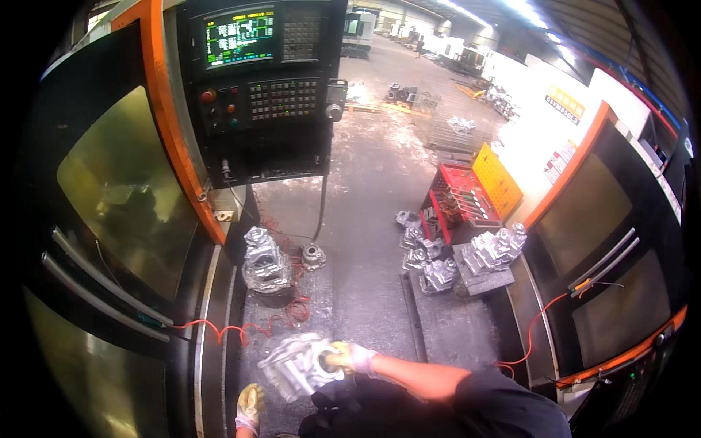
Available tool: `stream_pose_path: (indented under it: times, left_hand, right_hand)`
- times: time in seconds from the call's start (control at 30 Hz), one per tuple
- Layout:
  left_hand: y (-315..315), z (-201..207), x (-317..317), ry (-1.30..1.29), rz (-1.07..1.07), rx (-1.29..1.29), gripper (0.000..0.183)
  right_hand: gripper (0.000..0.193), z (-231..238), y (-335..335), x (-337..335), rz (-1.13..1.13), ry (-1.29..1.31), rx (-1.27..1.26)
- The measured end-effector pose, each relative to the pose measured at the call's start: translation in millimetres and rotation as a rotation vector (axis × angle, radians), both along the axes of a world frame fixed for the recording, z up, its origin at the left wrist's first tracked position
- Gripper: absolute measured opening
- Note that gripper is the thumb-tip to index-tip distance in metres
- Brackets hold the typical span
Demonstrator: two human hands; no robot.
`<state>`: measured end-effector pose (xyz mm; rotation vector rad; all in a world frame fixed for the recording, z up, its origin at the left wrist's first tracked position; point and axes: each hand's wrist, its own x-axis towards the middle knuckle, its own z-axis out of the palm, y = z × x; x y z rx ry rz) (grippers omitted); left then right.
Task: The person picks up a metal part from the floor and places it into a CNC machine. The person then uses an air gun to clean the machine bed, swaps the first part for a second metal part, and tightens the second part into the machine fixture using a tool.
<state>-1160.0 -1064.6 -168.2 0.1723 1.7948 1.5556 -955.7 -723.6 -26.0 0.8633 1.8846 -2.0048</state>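
My right hand (352, 358), in a white and yellow work glove, grips a silvery cast metal housing (296, 367) by the rim of its round opening. The housing is tilted and held in front of my body, slightly blurred. My left hand (250, 405), gloved the same way, is lower and to the left, apart from the housing. Its fingers are curled in, and nothing shows in them. Ahead on the left, several similar castings (266, 263) are stacked on a stand, with a smaller round metal part (314, 257) beside them.
Machine doors with long handles stand at left (109, 285) and right (595, 263). A control panel (270, 95) with a lit screen hangs ahead. More castings (493, 250) are piled at right, near a red tool cart (467, 193). A coiled red hose (296, 312) lies along the left floor.
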Motion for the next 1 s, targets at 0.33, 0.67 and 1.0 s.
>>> stream_pose_path:
  times: [0.33, 0.67, 1.0]
  left_hand:
    - [-51.6, 174.7, -31.4, -0.742, 0.012, 1.067, 0.05]
    - [-151.1, 0.4, -31.5, -0.603, 1.239, 0.38, 0.034]
    - [-138.9, 32.3, 265.3, -0.558, 2.25, 0.449, 0.038]
  right_hand:
    - [0.049, 2.6, -52.8, -257.5, 0.295, 0.295, -0.375]
    - [0.048, -12.4, -31.1, -387.3, 0.544, -0.007, -0.178]
    - [0.047, 25.0, -131.4, -497.9, 1.036, 0.565, 0.213]
